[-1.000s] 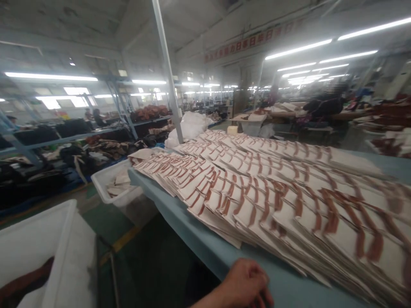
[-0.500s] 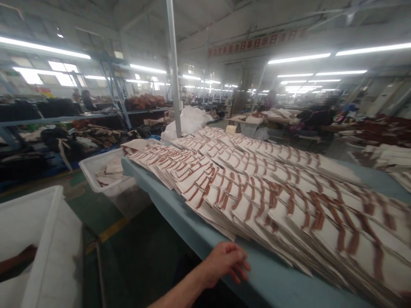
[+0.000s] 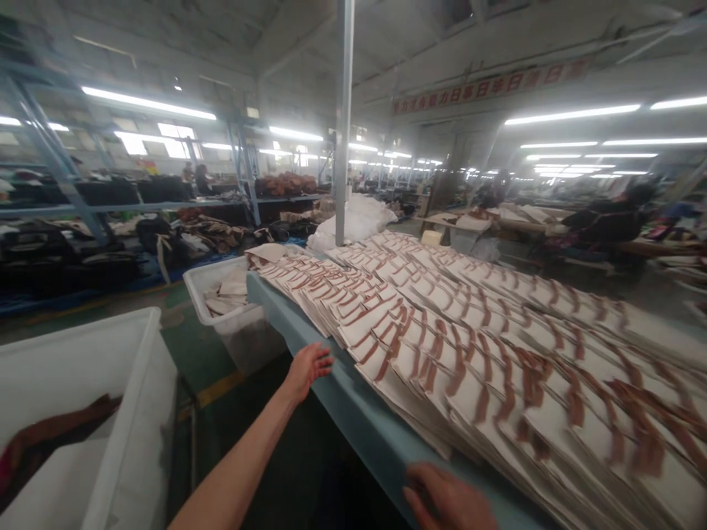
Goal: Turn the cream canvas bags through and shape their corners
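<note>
My left hand (image 3: pixel 309 370) is open, fingers spread and holding nothing, beside the near edge of a table covered in light blue cloth (image 3: pixel 336 394). On this table lie long overlapping rows of pale fabric pieces (image 3: pixel 412 372) with brown strips along them. At the bottom, my right hand (image 3: pixel 450 497) is over the table edge, close to the near row. It is somewhat blurred, with thumb and fingers apart and nothing visible between them.
A large white bin (image 3: pixel 141 390) at the left holds pale and brown material. Another white bin (image 3: pixel 221 320), with fabric pieces in it, stands at the table's far-left end. A metal post (image 3: pixel 343 125) rises behind the table, near white plastic bags (image 3: pixel 364 215). Shelves hold dark goods (image 3: pixel 110 191).
My left hand has moved left and forward along the table edge. My right hand has come into view at the bottom. The view has swung left, so the scene sits farther right.
</note>
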### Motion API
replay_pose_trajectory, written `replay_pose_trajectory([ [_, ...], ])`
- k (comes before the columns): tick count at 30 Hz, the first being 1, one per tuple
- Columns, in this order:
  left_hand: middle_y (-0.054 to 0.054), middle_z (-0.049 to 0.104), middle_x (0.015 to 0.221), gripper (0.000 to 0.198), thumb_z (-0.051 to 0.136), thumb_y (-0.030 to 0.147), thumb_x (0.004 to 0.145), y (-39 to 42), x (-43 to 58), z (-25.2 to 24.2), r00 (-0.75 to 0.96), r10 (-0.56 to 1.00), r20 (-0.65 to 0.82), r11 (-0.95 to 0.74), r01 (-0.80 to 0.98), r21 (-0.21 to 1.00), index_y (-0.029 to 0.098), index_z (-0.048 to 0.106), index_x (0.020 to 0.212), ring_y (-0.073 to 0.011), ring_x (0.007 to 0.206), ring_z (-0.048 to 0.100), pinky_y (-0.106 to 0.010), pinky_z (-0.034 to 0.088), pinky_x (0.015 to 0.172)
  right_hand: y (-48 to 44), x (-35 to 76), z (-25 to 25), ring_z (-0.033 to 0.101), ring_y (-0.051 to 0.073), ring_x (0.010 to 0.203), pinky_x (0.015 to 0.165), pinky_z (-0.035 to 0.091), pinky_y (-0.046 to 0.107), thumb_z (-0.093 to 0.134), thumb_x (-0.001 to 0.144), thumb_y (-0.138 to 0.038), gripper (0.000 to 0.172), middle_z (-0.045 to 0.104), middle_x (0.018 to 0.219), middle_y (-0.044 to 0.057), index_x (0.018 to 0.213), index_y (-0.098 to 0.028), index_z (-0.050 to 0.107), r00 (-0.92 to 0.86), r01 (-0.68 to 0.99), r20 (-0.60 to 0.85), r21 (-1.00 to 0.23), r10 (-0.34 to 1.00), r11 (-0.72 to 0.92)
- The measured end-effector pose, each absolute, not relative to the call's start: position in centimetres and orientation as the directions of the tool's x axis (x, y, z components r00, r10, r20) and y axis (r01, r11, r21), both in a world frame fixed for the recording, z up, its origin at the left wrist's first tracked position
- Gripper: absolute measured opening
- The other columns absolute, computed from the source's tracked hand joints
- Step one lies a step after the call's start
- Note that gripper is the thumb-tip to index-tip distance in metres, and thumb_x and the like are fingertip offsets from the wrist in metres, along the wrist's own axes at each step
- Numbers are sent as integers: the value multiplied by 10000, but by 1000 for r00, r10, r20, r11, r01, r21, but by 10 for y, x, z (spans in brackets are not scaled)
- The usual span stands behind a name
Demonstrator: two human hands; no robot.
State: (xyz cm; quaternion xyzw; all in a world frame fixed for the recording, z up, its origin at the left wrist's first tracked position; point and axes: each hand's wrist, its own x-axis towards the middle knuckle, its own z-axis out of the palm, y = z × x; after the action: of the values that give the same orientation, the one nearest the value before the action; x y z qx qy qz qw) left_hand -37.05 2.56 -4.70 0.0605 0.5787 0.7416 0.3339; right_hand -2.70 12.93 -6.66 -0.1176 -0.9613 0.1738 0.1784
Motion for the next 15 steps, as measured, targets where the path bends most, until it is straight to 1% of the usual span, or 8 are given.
replay_pose_trajectory([
  [2, -114, 657, 1314, 364, 664, 346, 1009, 34, -398, -44, -824, 491, -283, -172, -410, 896, 166, 623, 1323, -263, 1101, 686, -472, 608, 920, 128, -56, -78, 757, 194, 592, 530, 489, 245, 521, 914, -174, 164, 782, 748, 5, 884, -255, 660, -871, 147, 414, -291, 263, 945],
  [4, -116, 651, 1327, 369, 665, 345, 1008, 44, -420, -40, -862, 431, -267, -225, -390, 893, 167, 620, 1329, -267, 1113, 682, -477, 605, 929, 132, -71, -87, 735, 170, 545, 506, 439, 239, 486, 972, -192, 210, 747, 674, -15, 825, -249, 625, -852, 113, 474, -246, 221, 963],
  [6, -116, 651, 1329, 368, 665, 346, 1008, 55, -437, -37, -874, 415, -251, -262, -379, 888, 167, 621, 1327, -268, 1117, 681, -479, 604, 932, 137, -75, -93, 688, 138, 474, 486, 399, 234, 467, 1020, -247, 275, 707, 608, -37, 778, -245, 595, -853, 76, 489, -228, 182, 971],
  [9, -115, 659, 1315, 360, 665, 348, 1009, 67, -449, -35, -866, 445, -227, -293, -381, 877, 165, 627, 1317, -264, 1106, 686, -474, 606, 926, 140, -75, -95, 626, 125, 401, 458, 357, 255, 395, 1052, -303, 365, 661, 554, -33, 737, -239, 567, -846, 83, 501, -213, 181, 974],
  [11, -114, 661, 1309, 357, 664, 349, 1009, 71, -452, -36, -865, 454, -213, -304, -375, 875, 164, 629, 1313, -262, 1100, 688, -472, 607, 923, 139, -74, -94, 619, 127, 394, 456, 349, 264, 389, 1048, -303, 361, 646, 543, -32, 737, -239, 561, -845, 92, 502, -208, 187, 974],
  [15, -114, 661, 1311, 357, 664, 349, 1009, 74, -442, -39, -890, 415, -191, -312, -336, 889, 163, 630, 1313, -263, 1105, 686, -474, 606, 926, 136, -74, -88, 633, 124, 416, 469, 359, 261, 469, 1000, -273, 251, 644, 559, -48, 770, -242, 567, -857, 91, 479, -218, 188, 972],
])
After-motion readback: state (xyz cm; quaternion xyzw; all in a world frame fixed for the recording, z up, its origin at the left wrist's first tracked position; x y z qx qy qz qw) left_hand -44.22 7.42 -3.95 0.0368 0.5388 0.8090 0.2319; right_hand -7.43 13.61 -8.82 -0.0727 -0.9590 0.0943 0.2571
